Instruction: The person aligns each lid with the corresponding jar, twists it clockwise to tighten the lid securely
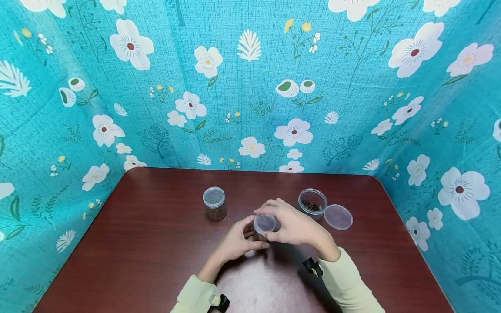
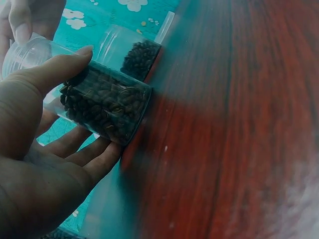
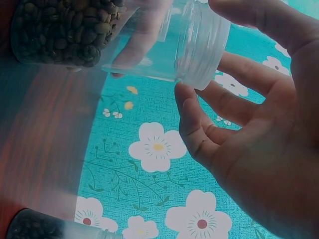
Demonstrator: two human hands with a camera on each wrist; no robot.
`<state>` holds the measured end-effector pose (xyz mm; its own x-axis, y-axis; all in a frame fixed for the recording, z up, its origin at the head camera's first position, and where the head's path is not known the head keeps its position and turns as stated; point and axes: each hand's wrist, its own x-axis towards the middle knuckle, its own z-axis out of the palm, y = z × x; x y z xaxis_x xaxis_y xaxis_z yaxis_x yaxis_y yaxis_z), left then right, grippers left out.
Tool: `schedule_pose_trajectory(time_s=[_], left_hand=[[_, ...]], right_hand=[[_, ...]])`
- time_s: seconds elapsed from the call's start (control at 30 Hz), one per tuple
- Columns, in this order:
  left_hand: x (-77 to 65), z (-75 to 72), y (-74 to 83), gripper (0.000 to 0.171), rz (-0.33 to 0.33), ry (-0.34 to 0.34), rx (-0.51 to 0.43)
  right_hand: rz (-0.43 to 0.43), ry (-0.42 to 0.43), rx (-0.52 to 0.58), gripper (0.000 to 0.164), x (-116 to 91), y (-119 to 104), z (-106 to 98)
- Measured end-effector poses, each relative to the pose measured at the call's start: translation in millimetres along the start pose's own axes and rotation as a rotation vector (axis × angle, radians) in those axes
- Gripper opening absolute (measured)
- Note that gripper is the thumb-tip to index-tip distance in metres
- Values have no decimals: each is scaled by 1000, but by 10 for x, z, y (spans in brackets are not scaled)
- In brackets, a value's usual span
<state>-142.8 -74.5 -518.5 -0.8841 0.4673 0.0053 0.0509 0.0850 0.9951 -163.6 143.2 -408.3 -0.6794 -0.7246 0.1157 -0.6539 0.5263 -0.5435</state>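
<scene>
A clear plastic jar (image 2: 107,102), partly filled with dark coffee beans, stands between both hands near the middle of the table. Its translucent screw lid (image 1: 265,222) sits on top. My left hand (image 1: 236,243) grips the jar's body from the left, its thumb across the near side. From above and the right, my right hand (image 1: 291,221) holds the lid, thumb on one side and fingers around the rim (image 3: 207,50).
Behind, to the left, stands a second lidded jar (image 1: 215,208) with brown contents. On the right is an uncapped jar (image 1: 312,195) with beans inside, its loose lid (image 1: 338,217) lying beside it. A floral curtain (image 1: 250,108) borders the dark red table (image 1: 156,243).
</scene>
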Motion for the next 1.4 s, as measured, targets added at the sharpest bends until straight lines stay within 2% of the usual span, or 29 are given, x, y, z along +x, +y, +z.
schedule_pose_trajectory(time_s=[0.37,0.77,0.97,1.4], left_hand=[[1,-2,-12,67,8,-5,9],[-7,-22,1,69,23,-9,45],[-13,-24,-3,72,3,-17,28],[-16,-30,3,69,-7,-16,15]], right_hand=[[13,-34,-32,49,58,-17,8],[-6,-16,-21,47,52,-8,4],[-11,-37,-7,47,56,0,-2],[35,-32,-30,46,83,-3,29]])
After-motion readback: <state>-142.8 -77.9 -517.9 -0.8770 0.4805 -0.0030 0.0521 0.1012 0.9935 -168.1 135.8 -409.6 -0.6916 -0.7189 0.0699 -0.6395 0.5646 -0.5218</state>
